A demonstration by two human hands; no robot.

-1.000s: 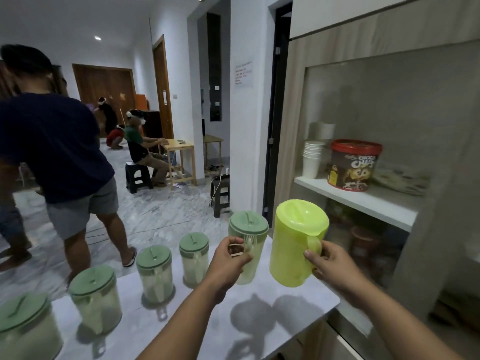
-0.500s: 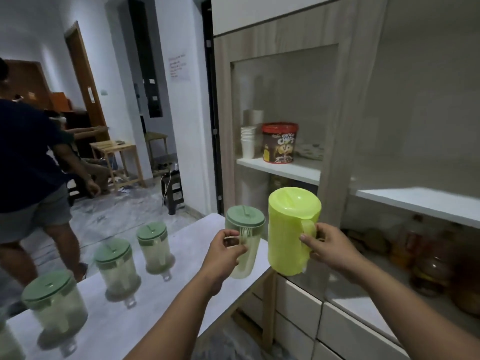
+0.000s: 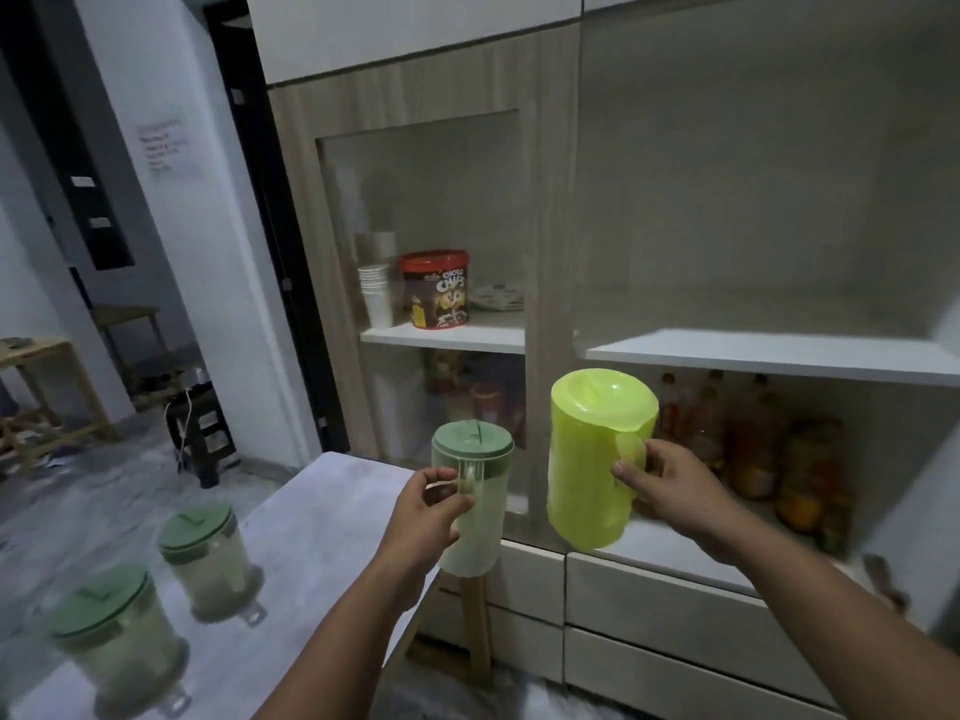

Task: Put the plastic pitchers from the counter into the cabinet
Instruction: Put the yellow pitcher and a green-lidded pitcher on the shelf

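My left hand point(image 3: 426, 517) grips the handle of a clear pitcher with a dark green lid point(image 3: 471, 491), held in the air past the counter's far edge. My right hand point(image 3: 667, 488) holds the handle of a lime-green pitcher point(image 3: 592, 459), raised in front of the open cabinet point(image 3: 550, 200), near its lower shelf. Two more green-lidded pitchers point(image 3: 205, 561) point(image 3: 111, 636) stand on the white counter point(image 3: 322, 511) at the lower left.
The upper left shelf point(image 3: 447, 336) carries a stack of white cups point(image 3: 375, 293), a red-lidded Choco Chips tub point(image 3: 435, 288) and a plate. Bottles and jars point(image 3: 769, 454) fill the lower right shelf. Drawers point(image 3: 675, 605) sit beneath. A wooden table point(image 3: 36, 376) stands at left.
My view has swung right toward the cabinet and the person at left is out of sight. Both hands have carried their pitchers off the counter toward the cabinet's lower shelf.
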